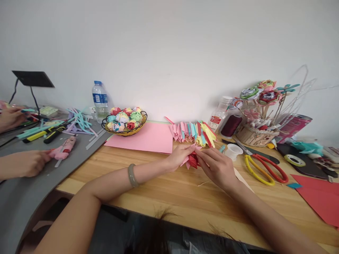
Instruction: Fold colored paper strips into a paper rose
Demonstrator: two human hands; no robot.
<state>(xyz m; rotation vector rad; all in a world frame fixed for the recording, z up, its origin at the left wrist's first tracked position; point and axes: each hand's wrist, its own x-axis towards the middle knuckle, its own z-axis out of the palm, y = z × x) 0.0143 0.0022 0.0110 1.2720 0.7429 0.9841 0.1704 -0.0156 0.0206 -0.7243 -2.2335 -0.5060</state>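
Note:
Pink and red folded paper [192,161] is held between my two hands above the wooden table. My left hand [180,157], with a bangle on its wrist, pinches the pink part from the left. From the right, my right hand [215,164] has its fingers closed on the same piece. Just behind lies a row of folded paper pieces [189,132] in pink, blue, yellow and red. A white spool [233,151] stands right of my right hand, and pink paper sheets [143,138] lie to the left.
Scissors [261,169], a basket of paper flowers [255,135], a purple thread spool [231,126] and red paper [317,197] are on the right. Left are a bowl of paper balls [124,132], a bottle [100,102] and another person's hand [29,163] at a pink glue gun [63,148].

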